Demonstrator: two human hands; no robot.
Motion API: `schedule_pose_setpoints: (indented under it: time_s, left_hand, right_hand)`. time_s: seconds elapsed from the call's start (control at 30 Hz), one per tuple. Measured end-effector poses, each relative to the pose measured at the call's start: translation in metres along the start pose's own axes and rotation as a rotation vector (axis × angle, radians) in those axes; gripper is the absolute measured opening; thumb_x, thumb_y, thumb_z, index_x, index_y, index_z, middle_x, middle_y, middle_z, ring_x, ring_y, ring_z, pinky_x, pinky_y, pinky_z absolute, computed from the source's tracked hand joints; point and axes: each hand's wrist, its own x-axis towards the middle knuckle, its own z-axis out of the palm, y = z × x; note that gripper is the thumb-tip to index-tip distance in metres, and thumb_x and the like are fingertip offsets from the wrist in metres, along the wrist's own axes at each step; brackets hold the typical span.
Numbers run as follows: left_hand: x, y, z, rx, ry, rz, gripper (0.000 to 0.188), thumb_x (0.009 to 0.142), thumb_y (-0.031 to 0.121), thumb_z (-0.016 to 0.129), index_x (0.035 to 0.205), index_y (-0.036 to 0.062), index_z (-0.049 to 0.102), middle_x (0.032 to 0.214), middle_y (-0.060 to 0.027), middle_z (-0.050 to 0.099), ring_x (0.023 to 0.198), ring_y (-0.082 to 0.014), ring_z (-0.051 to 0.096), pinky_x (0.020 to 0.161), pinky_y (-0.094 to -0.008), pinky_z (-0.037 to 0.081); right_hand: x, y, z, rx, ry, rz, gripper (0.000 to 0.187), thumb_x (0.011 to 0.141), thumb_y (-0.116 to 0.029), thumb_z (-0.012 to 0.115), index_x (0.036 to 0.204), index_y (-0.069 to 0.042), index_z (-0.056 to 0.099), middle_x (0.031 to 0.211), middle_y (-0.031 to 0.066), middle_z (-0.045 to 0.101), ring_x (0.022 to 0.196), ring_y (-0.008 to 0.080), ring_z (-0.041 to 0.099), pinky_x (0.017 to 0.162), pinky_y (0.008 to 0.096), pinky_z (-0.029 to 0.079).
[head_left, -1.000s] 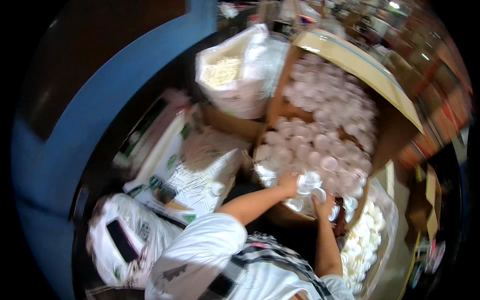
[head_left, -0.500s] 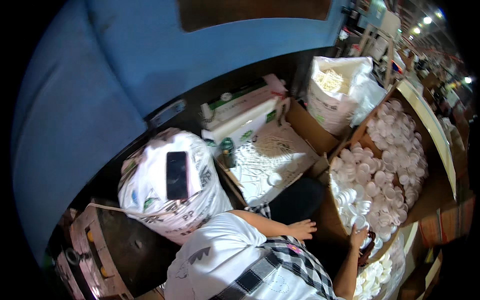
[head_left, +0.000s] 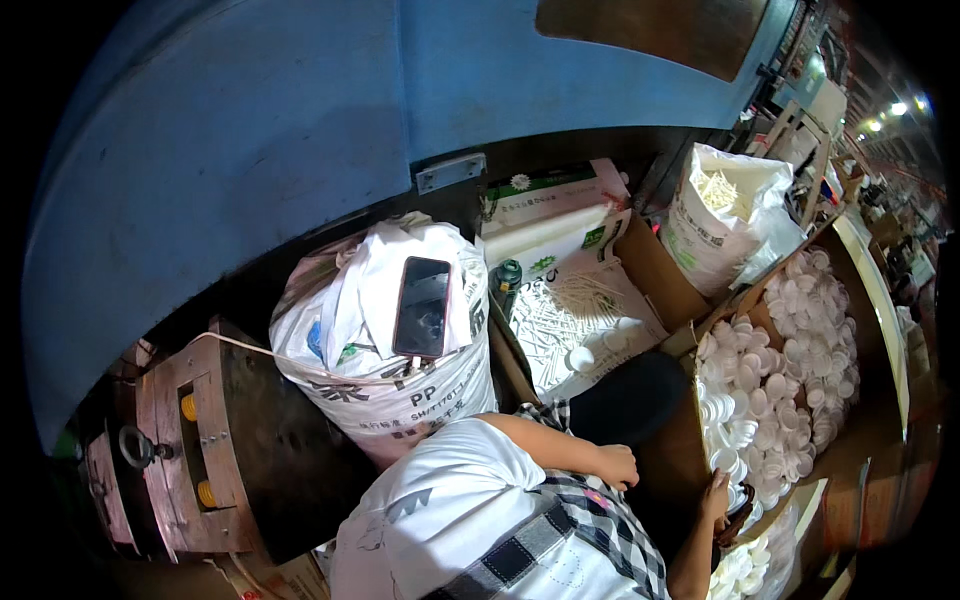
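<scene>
My left hand (head_left: 615,466) loosely curled, empty, on lap; right hand (head_left: 716,497) at carton (head_left: 690,340) edge, grip unclear; white caps (head_left: 775,375) at two o'clock.

A tied white sack (head_left: 385,375) is crowding the left side, a phone (head_left: 422,306) lying on top. Ahead, a carton of white sticks (head_left: 575,310) is blocking passage. Right, white caps (head_left: 775,370) are filling their cardboard box (head_left: 872,300), leaving a dark gap (head_left: 630,400) between.

The right hand (head_left: 716,497) seems to hide its fingers behind the cardboard box (head_left: 690,455) edge.
</scene>
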Motion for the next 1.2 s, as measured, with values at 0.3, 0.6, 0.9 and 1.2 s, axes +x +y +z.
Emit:
schedule_pose_setpoints:
  time_s: [0.3,0.6,0.9,1.2]
  left_hand:
    - [-0.013,0.008,-0.017,0.088,-0.082,0.031,0.02,0.08,0.027,0.055,0.087,0.0101,0.063,0.074,-0.0093,0.061,0.077,-0.0296,0.057,0.07,-0.0427,0.043]
    - [-0.005,0.02,-0.027,0.091,-0.202,-0.144,0.028,0.082,0.03,0.051,0.096,0.01,0.065,0.084,-0.0115,0.065,0.079,-0.0298,0.061,0.073,-0.0426,0.047]
    - [-0.007,0.027,-0.019,0.161,-0.328,-0.185,0.032,0.083,0.036,0.05,0.101,0.0127,0.062,0.087,-0.0136,0.064,0.081,-0.0317,0.061,0.072,-0.0429,0.048]
    - [0.002,0.008,-0.005,0.134,-0.447,-0.174,0.033,0.082,0.036,0.051,0.101,0.0121,0.062,0.088,-0.0126,0.065,0.08,-0.031,0.061,0.07,-0.0417,0.049]
  right_hand:
    - [-0.014,-0.042,-0.026,0.049,-0.039,0.216,0.065,0.082,-0.062,0.033,0.081,-0.007,0.068,0.074,0.0215,0.062,0.075,0.0394,0.06,0.072,0.0472,0.044]
    - [-0.024,-0.036,-0.026,0.148,0.158,0.128,0.058,0.083,-0.054,0.043,0.06,-0.005,0.064,0.056,0.0183,0.056,0.058,0.0364,0.057,0.064,0.0473,0.042]
    - [-0.033,-0.037,-0.029,0.299,0.314,0.093,0.05,0.082,-0.045,0.05,0.055,-0.005,0.062,0.053,0.016,0.056,0.052,0.0346,0.055,0.058,0.0459,0.04]
    - [-0.039,-0.037,-0.034,0.443,0.468,0.108,0.043,0.08,-0.038,0.055,0.051,-0.006,0.058,0.049,0.0137,0.053,0.05,0.0336,0.053,0.056,0.0446,0.039]
